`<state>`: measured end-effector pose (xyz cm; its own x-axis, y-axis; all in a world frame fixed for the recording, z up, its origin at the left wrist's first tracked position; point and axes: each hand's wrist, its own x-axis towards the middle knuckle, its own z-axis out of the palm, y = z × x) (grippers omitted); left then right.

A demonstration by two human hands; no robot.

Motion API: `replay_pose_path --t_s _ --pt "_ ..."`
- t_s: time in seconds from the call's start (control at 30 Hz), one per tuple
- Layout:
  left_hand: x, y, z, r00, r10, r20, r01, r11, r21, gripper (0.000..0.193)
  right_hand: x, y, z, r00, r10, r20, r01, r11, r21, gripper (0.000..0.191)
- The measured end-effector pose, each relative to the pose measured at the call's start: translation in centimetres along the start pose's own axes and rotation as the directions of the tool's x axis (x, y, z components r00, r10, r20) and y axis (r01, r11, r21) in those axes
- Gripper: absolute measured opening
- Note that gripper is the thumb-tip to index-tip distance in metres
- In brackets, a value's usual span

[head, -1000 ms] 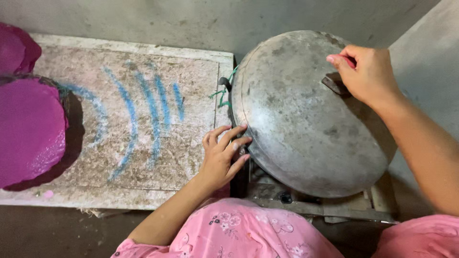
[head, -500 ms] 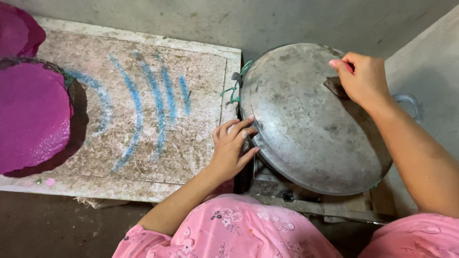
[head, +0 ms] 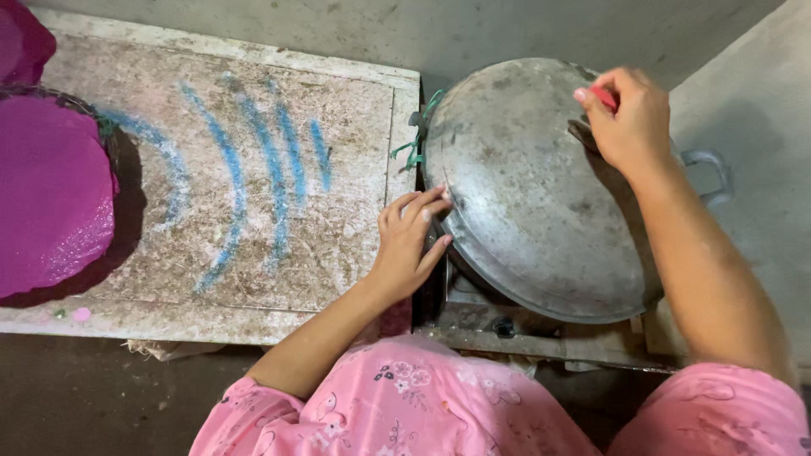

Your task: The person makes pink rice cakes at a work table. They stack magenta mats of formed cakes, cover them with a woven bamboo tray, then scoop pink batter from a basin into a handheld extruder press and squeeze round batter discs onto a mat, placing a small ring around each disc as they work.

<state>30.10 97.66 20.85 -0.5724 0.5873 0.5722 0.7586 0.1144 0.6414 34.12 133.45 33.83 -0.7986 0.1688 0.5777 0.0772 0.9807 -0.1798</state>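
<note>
- Nearest the camera, pink flowered sleeves (head: 405, 405) fill the lower edge, both forearms reaching up from them.
- The left hand (head: 405, 245) rests against the near-left rim of the round metal pan (head: 524, 186); its fingers are loosely curled and spread, the fingertips touching the rim, not closed around anything that shows.
- The pan is grey, dull and spotted, tilted, with its underside facing up; it sits over a dark metal frame (head: 507, 325) just right of the slab.
- The right hand (head: 629, 127) is closed on the pan's far-right part, fingers wrapped over a dark handle piece; something small and red shows at the fingertips.
- A grey loop handle (head: 710, 173) juts out beyond the right wrist.
- Green string (head: 414, 143) is tied at the pan's left edge.
- Left of the pan lies a flat, worn stone slab (head: 220, 279) marked with curved blue chalk-like streaks (head: 253, 177).
- At the far left, a heap of magenta powder (head: 51, 203) rests in a dark-rimmed basket, with more magenta at the top corner.
- No packages, labels or signs show.
</note>
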Motion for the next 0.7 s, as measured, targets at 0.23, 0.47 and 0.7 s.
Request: replay_pose_path --t_s 0.23,0.47,0.7 --pt "-4.1 -4.2 -2.4 0.976 -0.136 -0.172 0.117 0.986 -0.118 0.055 -3.9 -10.2 -3.5 0.964 0.112 -0.242 0.006 0.898 0.441 0.057" --pt "-13.7 -8.7 -9.5 0.922 -0.346 -0.172 0.354 0.935 0.016 0.062 -17.1 -25.9 10.6 0.813 0.346 -0.468 0.143 0.661 0.737 0.034" --pt "-24.2 -14.2 -24.9 0.894 -0.424 -0.142 0.437 0.896 0.075 0.060 -24.7 -43.2 28.7 0.933 0.330 0.143 -0.320 0.578 0.751 0.034"
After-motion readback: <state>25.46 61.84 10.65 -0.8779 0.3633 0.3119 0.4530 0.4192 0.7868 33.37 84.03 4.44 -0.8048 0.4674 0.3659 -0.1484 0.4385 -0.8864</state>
